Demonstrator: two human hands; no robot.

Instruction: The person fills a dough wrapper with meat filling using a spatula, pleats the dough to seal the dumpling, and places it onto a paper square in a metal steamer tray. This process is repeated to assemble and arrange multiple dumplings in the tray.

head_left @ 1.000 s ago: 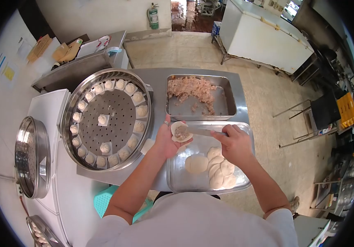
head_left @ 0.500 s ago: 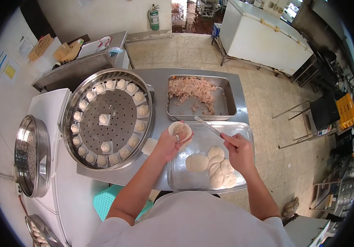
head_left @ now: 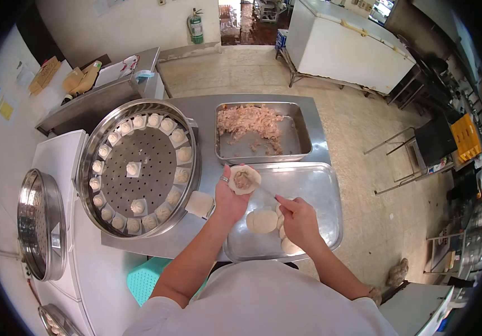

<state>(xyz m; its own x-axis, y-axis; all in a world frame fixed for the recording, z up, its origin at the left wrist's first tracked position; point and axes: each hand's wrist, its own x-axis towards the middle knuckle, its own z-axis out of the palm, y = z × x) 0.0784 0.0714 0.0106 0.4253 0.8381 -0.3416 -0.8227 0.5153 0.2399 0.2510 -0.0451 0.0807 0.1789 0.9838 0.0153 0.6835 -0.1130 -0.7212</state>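
Note:
My left hand (head_left: 231, 197) cups a round dough wrapper (head_left: 235, 186) with minced meat filling (head_left: 243, 179) in its middle. A spatula (head_left: 264, 191) is gripped in my right hand (head_left: 299, 219); its blade reaches the wrapper's right side, against or just over the filling. Below both hands lies a metal tray (head_left: 325, 185) holding flat dough rounds (head_left: 263, 222), some of them hidden behind my right hand. Beyond it, a deep rectangular pan (head_left: 297, 147) contains raw minced meat (head_left: 250, 122). Close to my left wrist sits a stack of white paper squares (head_left: 200, 204).
At left, a round perforated steamer (head_left: 134, 197) holds pleated buns (head_left: 132, 169) on paper squares, mostly around its rim. Another steamer tray (head_left: 42, 224) leans farther left. A turquoise stool (head_left: 147, 280) stands under the table's near edge. A white chest freezer (head_left: 353, 50) is across the floor.
The spatula has moved left from above the tray to the wrapper, and my right hand has come inward with it. The camera view has shifted slightly.

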